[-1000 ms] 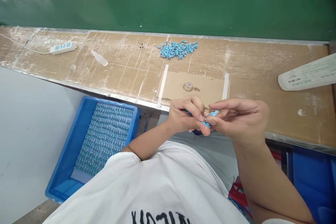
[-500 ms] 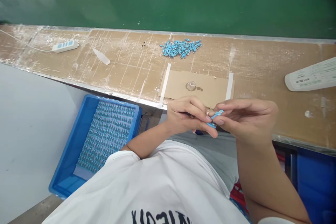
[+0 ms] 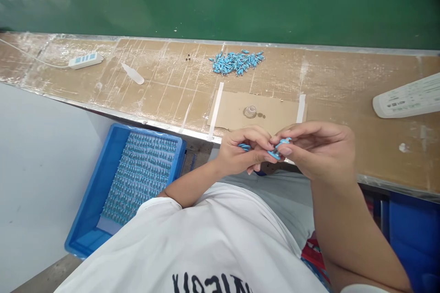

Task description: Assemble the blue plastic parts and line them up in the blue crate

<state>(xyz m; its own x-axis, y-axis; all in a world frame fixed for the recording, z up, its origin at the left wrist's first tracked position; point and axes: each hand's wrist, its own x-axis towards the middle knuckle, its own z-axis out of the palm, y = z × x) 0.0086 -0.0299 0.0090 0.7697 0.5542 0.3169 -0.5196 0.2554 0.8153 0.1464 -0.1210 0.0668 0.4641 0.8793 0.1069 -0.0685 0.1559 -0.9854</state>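
My left hand (image 3: 242,150) is closed, pinching a small blue piece (image 3: 274,155) between thumb and forefinger. More blue pieces (image 3: 244,147) show inside its curled fingers. My right hand (image 3: 318,149) is closed on another small blue piece (image 3: 284,141), its fingertips meeting those of the left at the bench edge. What kind of parts they are is too small to tell. Beyond the hands, a small clear round dish (image 3: 250,111) sits on a taped cardboard sheet (image 3: 278,114). Farther back lies a pile of small blue parts with metallic tips (image 3: 235,63).
At the lower left, a blue bin (image 3: 82,210) holds rows of small blue parts. On the bench lie a white squeeze bottle (image 3: 133,74) and a power strip (image 3: 85,60). A large white container (image 3: 405,98) lies at the right. A green surface (image 3: 257,4) runs behind.
My right hand has shifted slightly left and up, with its blue piece. The left thumb has drawn in, and blue pieces now show within the left hand's fingers.
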